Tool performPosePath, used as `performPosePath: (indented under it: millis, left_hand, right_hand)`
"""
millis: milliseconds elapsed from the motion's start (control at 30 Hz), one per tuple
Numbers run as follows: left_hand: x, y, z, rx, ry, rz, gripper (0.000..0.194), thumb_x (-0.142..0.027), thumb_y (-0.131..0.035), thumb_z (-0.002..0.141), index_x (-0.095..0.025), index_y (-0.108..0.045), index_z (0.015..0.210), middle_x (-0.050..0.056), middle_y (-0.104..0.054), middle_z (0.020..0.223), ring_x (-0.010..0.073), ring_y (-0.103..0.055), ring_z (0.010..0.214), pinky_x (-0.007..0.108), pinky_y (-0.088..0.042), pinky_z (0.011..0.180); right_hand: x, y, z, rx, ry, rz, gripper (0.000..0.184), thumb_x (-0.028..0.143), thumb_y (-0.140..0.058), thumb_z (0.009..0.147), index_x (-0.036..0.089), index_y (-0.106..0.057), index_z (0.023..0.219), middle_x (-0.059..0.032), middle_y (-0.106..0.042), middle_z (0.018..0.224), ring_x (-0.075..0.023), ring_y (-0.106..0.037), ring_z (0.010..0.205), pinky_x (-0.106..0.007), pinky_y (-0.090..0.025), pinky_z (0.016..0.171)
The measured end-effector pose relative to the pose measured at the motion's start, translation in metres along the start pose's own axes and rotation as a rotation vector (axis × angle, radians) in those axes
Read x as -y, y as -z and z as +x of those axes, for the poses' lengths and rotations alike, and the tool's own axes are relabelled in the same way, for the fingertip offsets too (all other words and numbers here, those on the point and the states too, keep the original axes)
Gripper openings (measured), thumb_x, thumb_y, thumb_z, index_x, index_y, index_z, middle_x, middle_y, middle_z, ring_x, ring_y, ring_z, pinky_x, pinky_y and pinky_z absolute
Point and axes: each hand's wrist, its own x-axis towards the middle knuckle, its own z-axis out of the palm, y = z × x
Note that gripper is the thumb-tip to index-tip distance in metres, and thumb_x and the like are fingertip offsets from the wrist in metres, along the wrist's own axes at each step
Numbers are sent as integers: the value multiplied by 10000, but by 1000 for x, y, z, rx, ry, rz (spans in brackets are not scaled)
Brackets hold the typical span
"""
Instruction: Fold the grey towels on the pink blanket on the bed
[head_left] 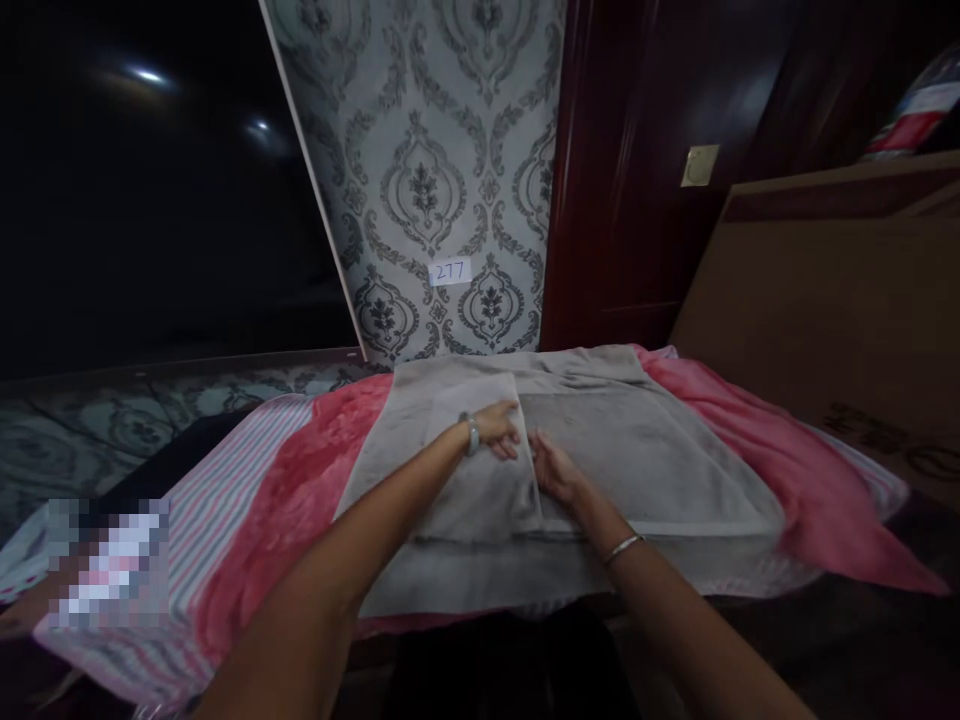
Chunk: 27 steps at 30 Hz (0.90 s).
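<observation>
A grey towel (615, 455) with pale border bands lies spread over the layered bedding, its left part folded over toward the middle. On that folded part rests my left hand (499, 425), fingers apart, with the fingertips near the fold's free edge. My right hand (553, 468) is at the same edge, a little closer to me, its fingers closed on the towel's border. Part of the right fingers' grip is hidden by the hand itself.
Under the towel lie a pink-red blanket (319, 465) and a striped sheet (229, 475). A dark screen (165, 180) stands back left, a cardboard box (832, 320) on the right with a bottle (916, 110) above it. A paper label (450, 271) is on the wallpaper.
</observation>
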Motion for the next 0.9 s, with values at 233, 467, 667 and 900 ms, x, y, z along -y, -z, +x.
performPosePath:
  millis: [233, 467, 667, 900]
  left_hand:
    - [58, 23, -34, -438, -53, 10, 249, -126, -665, 681, -177, -702, 922, 77, -736, 1007, 225, -663, 1067, 402, -488, 1033]
    - [124, 63, -87, -725, -70, -50, 376, -365, -729, 671, -169, -707, 991, 73, -725, 974, 244, -655, 1002, 419, -496, 979]
    - [149, 39, -79, -731, -81, -176, 648, -573, -750, 622, -145, -687, 1104, 30, -697, 812, 185, -651, 771, 315, -512, 765]
    - [162, 35, -72, -707, -27, -116, 635, -595, -736, 652, -162, -689, 1115, -6, -642, 700, 186, -623, 669, 297, -484, 632]
  right_hand:
    - [-21, 13, 5, -94, 89, -222, 352, 411, -630, 780, 187, -671, 1048, -96, -754, 962, -267, -715, 918, -415, -579, 849]
    - [-3, 9, 43, -398, 197, -446, 503, 210, -638, 635, 184, -679, 1136, -37, -761, 938, -221, -691, 794, -329, -568, 722]
    - [18, 51, 24, -516, 198, -561, 548, 213, -595, 635, 170, -695, 1172, -32, -752, 869, -217, -676, 719, -314, -552, 667]
    - [7, 71, 12, -545, 215, -713, 524, 233, -602, 663, 163, -702, 1173, -42, -759, 882, -208, -684, 741, -320, -564, 711]
